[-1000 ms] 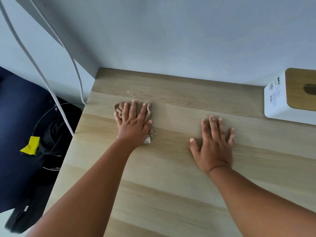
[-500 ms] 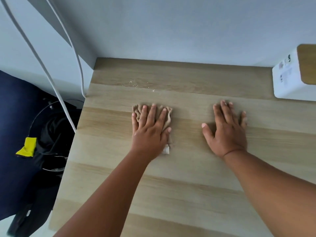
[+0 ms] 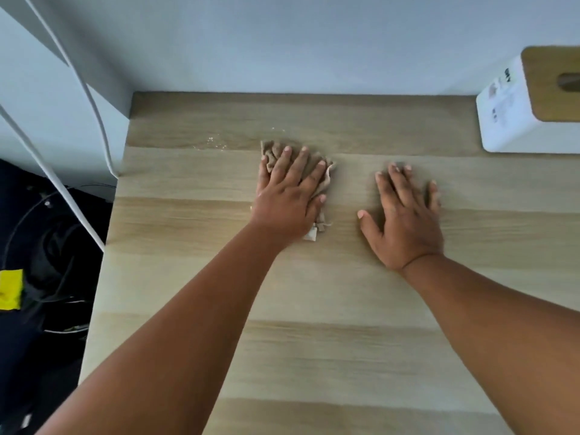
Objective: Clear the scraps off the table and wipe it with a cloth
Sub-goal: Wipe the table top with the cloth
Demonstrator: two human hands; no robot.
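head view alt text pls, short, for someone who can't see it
A person's left hand presses a crumpled tan cloth flat onto a light wooden table, near a few pale crumbs. The right hand rests flat beside it.

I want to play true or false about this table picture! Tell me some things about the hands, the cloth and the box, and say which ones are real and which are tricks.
1. The left hand presses flat on the cloth. True.
2. The right hand holds a sponge. False: it lies flat on the bare table and holds nothing.
3. Small crumbs lie on the table to the left of the cloth. True.
4. The white box with a wooden top stands in the middle of the table. False: it stands at the far right, near the wall.
5. The cloth is bright blue. False: it is tan, close to the table's colour.
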